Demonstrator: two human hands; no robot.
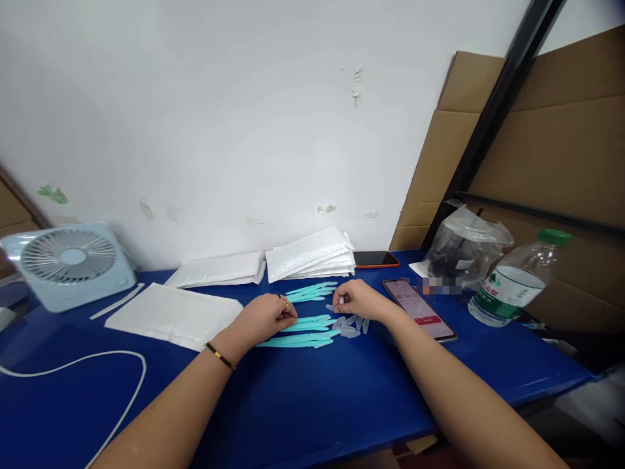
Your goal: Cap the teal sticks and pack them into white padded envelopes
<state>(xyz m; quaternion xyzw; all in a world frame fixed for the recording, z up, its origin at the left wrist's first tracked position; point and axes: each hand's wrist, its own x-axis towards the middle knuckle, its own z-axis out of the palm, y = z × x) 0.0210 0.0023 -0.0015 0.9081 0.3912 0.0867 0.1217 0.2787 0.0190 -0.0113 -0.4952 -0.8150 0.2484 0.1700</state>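
Slim turquoise sticks, which look like eyebrow razors, lie in three small groups on the blue table. My left hand is closed in a pinch at the handle ends of the middle group; its fingers hide the spot where they meet the handles. Just right of the razor tips, several small clear plastic caps lie loose. Above them, my right hand is closed, thumb and forefinger together, with a clear cap showing at the fingertips. Part of that grip is hidden.
White padded mailers lie left, with stacks against the wall. A light-blue fan and white cable are at left. A phone with a running timer, another phone, a plastic cup and a bottle stand or lie right.
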